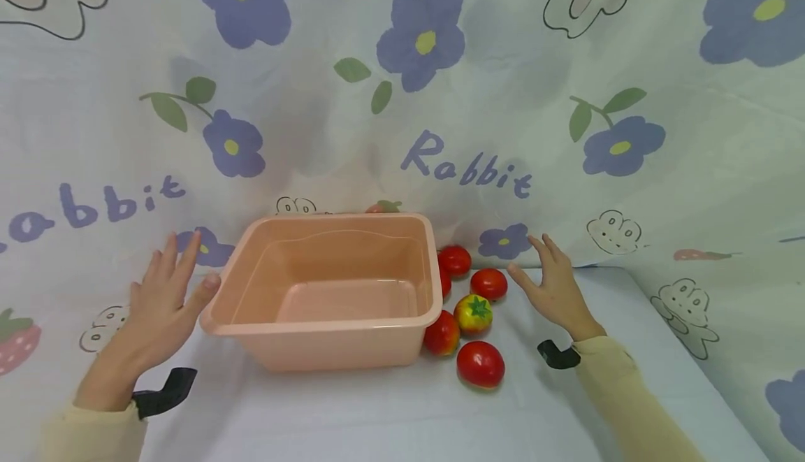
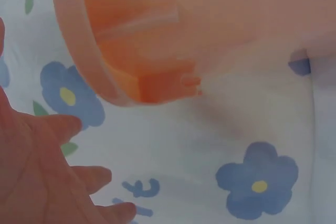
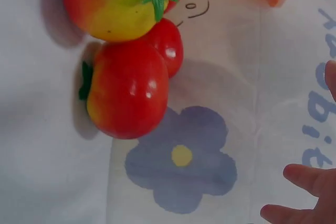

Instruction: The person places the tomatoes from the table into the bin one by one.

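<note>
Floral cloth (image 1: 314,126) lines the far side, its purple lettering (image 1: 468,170) reading "Rabbit". We have our left hand (image 1: 157,312), fingers spread, left of the pink basin (image 1: 333,348); our right hand (image 1: 556,296), fingers apart, is near the tomatoes (image 1: 481,364) at the basin's right.

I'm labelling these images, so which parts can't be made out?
Head view: the left side of the rear-middle red tomato, hidden by the basin.
Left wrist view: part of the left hand, cut off by the left and bottom edges.
Right wrist view: most of the right hand, cut off by the right edge; the top of the yellow-and-red tomato, cut off by the top edge.
</note>
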The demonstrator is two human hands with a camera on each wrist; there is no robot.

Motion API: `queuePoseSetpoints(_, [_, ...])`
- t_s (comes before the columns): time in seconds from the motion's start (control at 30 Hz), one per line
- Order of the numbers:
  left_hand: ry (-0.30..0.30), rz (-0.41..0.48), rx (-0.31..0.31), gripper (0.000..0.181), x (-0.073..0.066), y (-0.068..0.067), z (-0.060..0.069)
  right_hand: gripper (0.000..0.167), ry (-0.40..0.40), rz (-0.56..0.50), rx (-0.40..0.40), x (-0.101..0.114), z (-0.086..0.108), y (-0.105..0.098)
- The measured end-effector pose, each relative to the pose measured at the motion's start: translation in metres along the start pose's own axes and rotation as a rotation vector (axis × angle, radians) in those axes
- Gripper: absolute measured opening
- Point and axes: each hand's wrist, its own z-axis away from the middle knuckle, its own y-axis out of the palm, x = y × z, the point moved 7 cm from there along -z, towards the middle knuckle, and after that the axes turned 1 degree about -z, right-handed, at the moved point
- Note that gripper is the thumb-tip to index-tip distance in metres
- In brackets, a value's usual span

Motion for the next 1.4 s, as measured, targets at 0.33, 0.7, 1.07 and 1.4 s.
queuePoseSetpoints(0.33, [0.028,0.15,-0.029,0.069,-0.006,0.012,0.009,0.082,0.003,-0.096,0.002,-0.008,-0.005,0.024])
queuePoseSetpoints(0.7, [-0.027,0.279,-0.081,0.068,-0.006,0.022,0.012,0.082,0.068,-0.186,0.065,-0.016,-0.006,0.053])
queuePoseSetpoints(1.07, [-0.172,0.278,-0.037,0.076,-0.006,0.033,0.011,0.084,0.116,-0.243,0.126,-0.024,-0.007,0.069])
queuePoseSetpoints(1.4, [-0.18,0.301,-0.009,0.087,0.0,0.038,0.016,0.084,0.193,-0.271,0.194,-0.037,-0.004,0.079])
